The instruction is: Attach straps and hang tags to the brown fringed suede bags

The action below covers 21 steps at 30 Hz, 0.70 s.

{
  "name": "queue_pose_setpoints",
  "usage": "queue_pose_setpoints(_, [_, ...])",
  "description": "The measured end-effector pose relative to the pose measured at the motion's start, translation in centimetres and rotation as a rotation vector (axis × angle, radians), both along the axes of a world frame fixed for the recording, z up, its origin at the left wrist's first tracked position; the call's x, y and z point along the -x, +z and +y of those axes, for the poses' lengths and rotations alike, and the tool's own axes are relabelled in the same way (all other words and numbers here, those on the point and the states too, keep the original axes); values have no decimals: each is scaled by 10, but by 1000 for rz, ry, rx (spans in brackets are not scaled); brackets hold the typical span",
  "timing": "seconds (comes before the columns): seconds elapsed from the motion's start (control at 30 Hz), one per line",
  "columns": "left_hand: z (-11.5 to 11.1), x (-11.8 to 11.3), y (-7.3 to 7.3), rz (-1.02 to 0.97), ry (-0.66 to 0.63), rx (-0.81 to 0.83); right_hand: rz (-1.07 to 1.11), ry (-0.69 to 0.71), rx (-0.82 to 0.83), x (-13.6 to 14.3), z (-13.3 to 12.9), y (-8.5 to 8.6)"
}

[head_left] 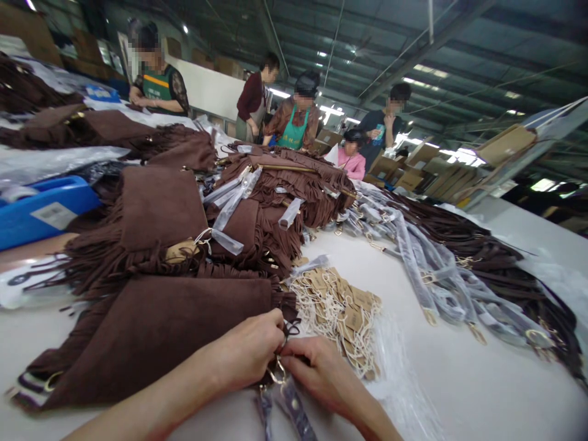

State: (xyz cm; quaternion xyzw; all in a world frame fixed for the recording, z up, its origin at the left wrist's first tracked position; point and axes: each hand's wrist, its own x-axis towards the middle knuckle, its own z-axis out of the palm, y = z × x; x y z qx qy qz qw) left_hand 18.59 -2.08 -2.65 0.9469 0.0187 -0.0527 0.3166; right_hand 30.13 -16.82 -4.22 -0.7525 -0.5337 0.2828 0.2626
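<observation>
A dark brown suede-like fringed bag [184, 331] lies flat before me on the white table. My left hand [257, 343] is closed at the bag's right edge, its fingertips pinched; what they hold is hidden. Close against it, my right hand [321, 370] pinches a gold metal clasp [278, 371] on a plastic-wrapped strap [296, 407], which hangs toward me. A thin dark cord loop [292, 327] shows just above both hands. Beyond them lies a heap of tan cardboard tags [342, 300] with white strings.
Brown fringed bags [158, 205] are piled behind. Plastic-wrapped straps [413, 269] and dark brown straps [478, 251] spread to the right. A blue bin [46, 211] stands at left. Clear plastic strips [399, 373] lie beside my right hand. Several people work beyond the table.
</observation>
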Motion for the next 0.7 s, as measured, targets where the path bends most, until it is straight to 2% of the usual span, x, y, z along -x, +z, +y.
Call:
queue_pose_setpoints(0.17, [-10, -6, -6, 47, -12, -167, 11, -16, 5, 0, -2, -1])
queue_pose_setpoints(0.27, [-15, -11, -11, 83, -71, -277, 13, -23, -7, 1, 0, -1])
queue_pose_setpoints(0.37, [-14, -10, -9, 73, -116, -311, 30, -18, -27, 1, 1, 0])
queue_pose_setpoints(0.53, [-1, -3, 1, -63, 13, -69, 64, -38, -19, -4, -2, 1])
queue_pose_setpoints(0.6, [4, -3, 0, -141, 52, 24, 88, -71, -27, -6, -5, -1])
queue_pose_setpoints(0.7, [7, -5, -5, -200, 121, 71, 250, -132, -42, -7, -8, -7])
